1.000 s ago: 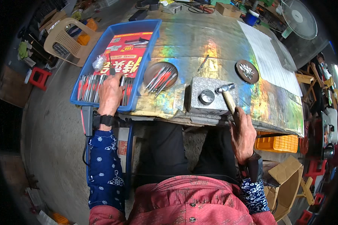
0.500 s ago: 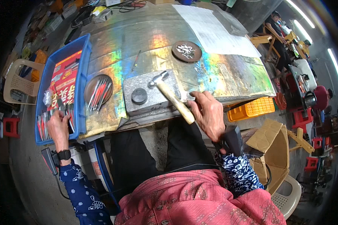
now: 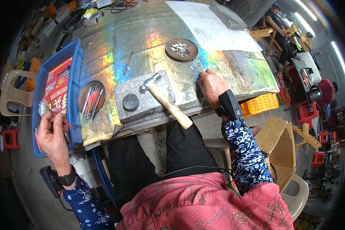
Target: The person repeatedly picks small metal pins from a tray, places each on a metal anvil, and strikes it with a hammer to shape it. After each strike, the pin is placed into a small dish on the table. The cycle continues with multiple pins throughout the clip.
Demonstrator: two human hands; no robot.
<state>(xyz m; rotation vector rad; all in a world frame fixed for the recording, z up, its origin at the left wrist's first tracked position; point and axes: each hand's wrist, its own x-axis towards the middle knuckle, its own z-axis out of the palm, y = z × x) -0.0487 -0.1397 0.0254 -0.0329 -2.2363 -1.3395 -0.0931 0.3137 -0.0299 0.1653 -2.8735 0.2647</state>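
My left hand (image 3: 51,132) is closed in a pinch on a slim red stick (image 3: 67,123), above the near end of a blue tray (image 3: 76,86). Similar slender sticks stand in that end, partly hidden by the hand. My right hand (image 3: 212,89) rests on the table with curled fingers, beside small shiny slivers (image 3: 196,65); whatever is under its fingertips is hidden. Between the hands, a hammer (image 3: 165,100) with a pale wooden handle lies across a grey stone block (image 3: 124,90), its handle jutting past the table edge. A round black disc (image 3: 130,102) sits on the block.
A brown dish (image 3: 83,100) holds red and silver sticks; another brown dish (image 3: 182,57) holds small white pieces. One thin stick (image 3: 128,63) lies behind the block. White paper (image 3: 218,34) covers the far right. A yellow crate (image 3: 261,104) and cardboard box (image 3: 276,147) stand to the right.
My left hand has lifted out of the tray's near end with a red stick. My right hand has moved away from the hammer handle, farther onto the table near the slivers.
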